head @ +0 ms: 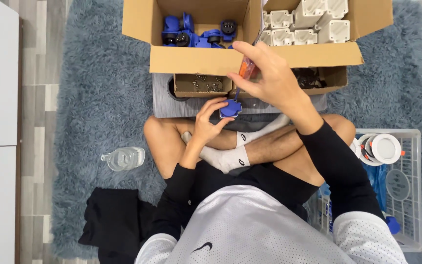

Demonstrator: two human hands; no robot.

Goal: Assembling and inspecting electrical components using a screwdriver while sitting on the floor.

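Holding a blue plastic part (pixel 231 108) in my left hand (pixel 207 122), just below the cardboard box (pixel 199 59), I drive an orange screwdriver (pixel 245 71) gripped in my right hand (pixel 274 80); more blue parts (pixel 191 33) wait inside the box.

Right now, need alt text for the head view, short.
Seen from above, a person sits cross-legged on a grey-blue rug, the left hand holding a small blue plastic part while the right hand sets an orange-handled screwdriver to it. In front stands an open cardboard box of blue and white parts; a white wire basket sits at the right.
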